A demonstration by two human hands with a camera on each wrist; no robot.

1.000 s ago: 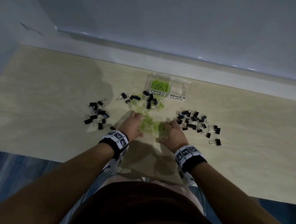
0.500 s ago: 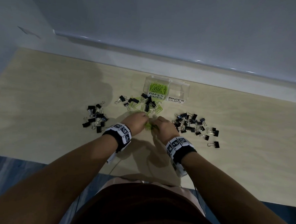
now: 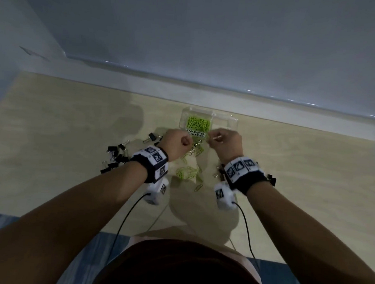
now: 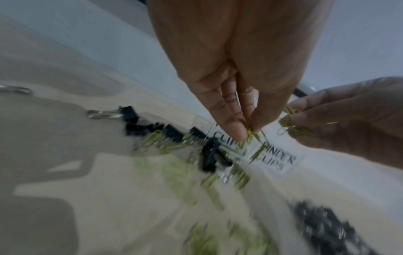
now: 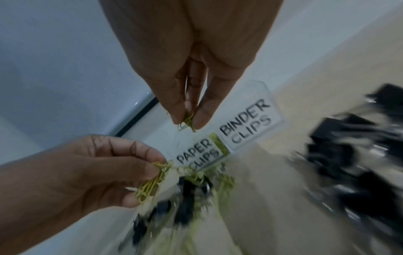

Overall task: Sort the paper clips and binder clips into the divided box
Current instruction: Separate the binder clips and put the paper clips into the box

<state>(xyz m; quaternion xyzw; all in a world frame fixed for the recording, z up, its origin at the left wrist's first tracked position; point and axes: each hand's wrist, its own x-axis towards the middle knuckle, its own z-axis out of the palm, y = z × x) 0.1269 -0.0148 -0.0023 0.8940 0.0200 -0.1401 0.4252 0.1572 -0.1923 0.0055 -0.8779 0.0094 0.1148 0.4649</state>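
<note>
A clear divided box (image 3: 231, 122) stands at the back of the table, labelled PAPER CLIPS (image 5: 197, 156) on the left and BINDER CLIPS (image 5: 246, 122) on the right. Green paper clips (image 3: 198, 124) lie in its left compartment. My left hand (image 3: 177, 143) hovers just in front of the box and pinches a bunch of green paper clips (image 4: 250, 133). My right hand (image 3: 224, 141) is raised beside it and pinches more green paper clips (image 5: 188, 121). Loose green paper clips (image 3: 188, 171) lie on the table between my wrists.
Black binder clips lie in a pile at the left (image 3: 114, 159), in a mixed pile in front of the box (image 4: 212, 155) and in a pile at the right (image 5: 359, 163), mostly hidden by my right wrist. The wooden table (image 3: 63, 135) ends at a pale wall.
Both hands have lifted from the loose green pile and moved forward to the box, each now carrying a pinch of paper clips. The head view has tilted down.
</note>
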